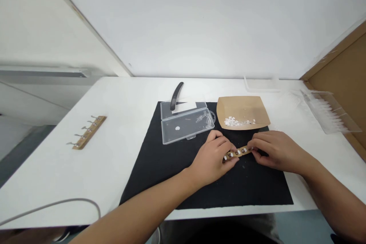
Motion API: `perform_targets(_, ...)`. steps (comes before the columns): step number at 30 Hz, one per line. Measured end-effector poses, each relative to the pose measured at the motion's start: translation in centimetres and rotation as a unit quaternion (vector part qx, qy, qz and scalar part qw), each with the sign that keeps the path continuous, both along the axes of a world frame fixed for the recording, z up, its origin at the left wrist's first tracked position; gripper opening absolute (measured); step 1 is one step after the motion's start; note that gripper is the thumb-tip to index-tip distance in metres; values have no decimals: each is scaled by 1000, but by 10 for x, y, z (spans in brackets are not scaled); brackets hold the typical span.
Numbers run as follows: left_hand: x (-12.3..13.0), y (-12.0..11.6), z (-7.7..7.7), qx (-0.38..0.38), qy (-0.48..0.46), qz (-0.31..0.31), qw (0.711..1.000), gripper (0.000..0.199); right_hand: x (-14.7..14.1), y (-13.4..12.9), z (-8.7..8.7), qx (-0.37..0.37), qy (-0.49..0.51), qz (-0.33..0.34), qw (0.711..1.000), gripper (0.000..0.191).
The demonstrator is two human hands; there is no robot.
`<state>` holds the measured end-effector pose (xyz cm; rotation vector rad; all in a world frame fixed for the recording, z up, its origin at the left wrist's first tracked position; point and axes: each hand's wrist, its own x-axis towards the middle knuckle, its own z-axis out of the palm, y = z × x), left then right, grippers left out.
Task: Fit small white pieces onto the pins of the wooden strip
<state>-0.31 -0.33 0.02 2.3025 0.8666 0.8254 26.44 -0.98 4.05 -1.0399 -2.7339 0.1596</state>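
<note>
A narrow tan strip (241, 151) with small white pieces and dark round spots along it lies low over the black mat (171, 175). My left hand (213, 156) closes on its left end, thumb in front and fingers behind. At the other end, the fingers of my right hand (273, 150) pinch the strip, hiding its tip. Just beyond the hands stands a brown paper tray (243, 108) with a heap of small white bits (232, 121). Left of it, an open clear plastic case (183, 135) holds clear slivers and one white piece.
A black curved file (175, 97) rests across the case's lid near a white card. On the left of the white table (114, 167) lies a wooden bar (90, 131) with several metal prongs. Clear plastic trays (328, 112) stand at the right, by a brown panel. A cable (71, 199) curves at front left.
</note>
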Motion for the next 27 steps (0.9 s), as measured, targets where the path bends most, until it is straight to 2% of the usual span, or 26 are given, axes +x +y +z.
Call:
perform_targets(13, -1, 0, 0, 2, 0, -2, 1000, 16, 4, 1, 0, -61, 30, -23, 997, 19)
perform_targets(27, -4, 2, 1, 2, 23, 9, 1000, 22, 8, 8, -1, -162, 42, -52, 985, 18)
